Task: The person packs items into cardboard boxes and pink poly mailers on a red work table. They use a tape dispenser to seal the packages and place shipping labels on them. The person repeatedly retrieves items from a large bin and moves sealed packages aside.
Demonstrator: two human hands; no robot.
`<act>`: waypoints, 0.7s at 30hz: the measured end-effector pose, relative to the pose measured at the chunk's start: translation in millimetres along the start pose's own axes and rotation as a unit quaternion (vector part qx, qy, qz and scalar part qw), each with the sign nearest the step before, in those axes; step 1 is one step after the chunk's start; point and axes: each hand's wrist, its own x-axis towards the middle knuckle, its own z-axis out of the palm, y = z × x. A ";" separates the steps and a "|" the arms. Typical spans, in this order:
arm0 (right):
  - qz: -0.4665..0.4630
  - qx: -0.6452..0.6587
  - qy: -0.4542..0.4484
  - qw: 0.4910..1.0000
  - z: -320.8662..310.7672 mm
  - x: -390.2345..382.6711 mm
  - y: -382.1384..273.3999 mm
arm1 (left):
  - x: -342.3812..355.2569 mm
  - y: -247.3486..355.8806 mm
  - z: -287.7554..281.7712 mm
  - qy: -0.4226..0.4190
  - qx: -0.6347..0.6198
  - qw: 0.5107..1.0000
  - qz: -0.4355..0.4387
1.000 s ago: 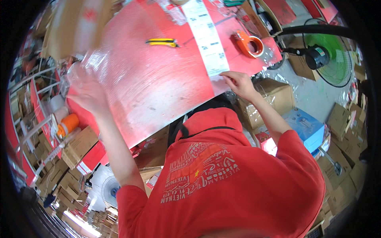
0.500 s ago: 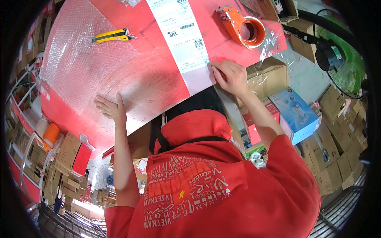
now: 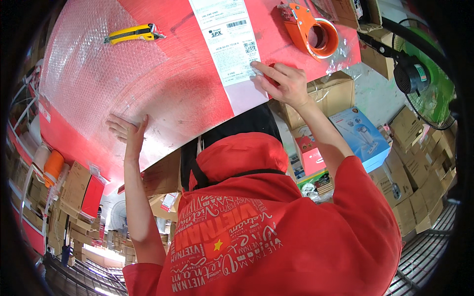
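Left hand (image 3: 126,130) lies flat, fingers spread, on the near edge of a clear bubble-wrap sheet (image 3: 98,69) spread over the left of the red table (image 3: 197,93); it grips nothing. Right hand (image 3: 281,84), open, presses its fingertips on a long white strip of printed labels (image 3: 229,49) at the table's middle. Yellow utility knife (image 3: 131,33) lies far left on the wrap; orange tape dispenser (image 3: 311,29) far right.

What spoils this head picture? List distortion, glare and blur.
Head view: the fisheye curves the red table edge and leaves a black rim all round; soft glare whitens the bubble wrap; the left hand on it and the right hand on the label strip look sharp, without motion blur.
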 end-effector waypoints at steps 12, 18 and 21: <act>0.032 0.014 0.031 0.999 3.9 0.1 -5.2 | 1.9 -5.1 5.6 0.016 -0.004 1.000 0.005; 0.022 0.026 0.048 0.998 6.2 1.7 -5.4 | 2.4 -3.3 6.9 0.028 0.010 1.000 0.008; 0.019 0.030 0.056 0.998 7.2 1.5 -5.0 | 1.8 -2.8 6.8 0.028 0.010 1.000 0.006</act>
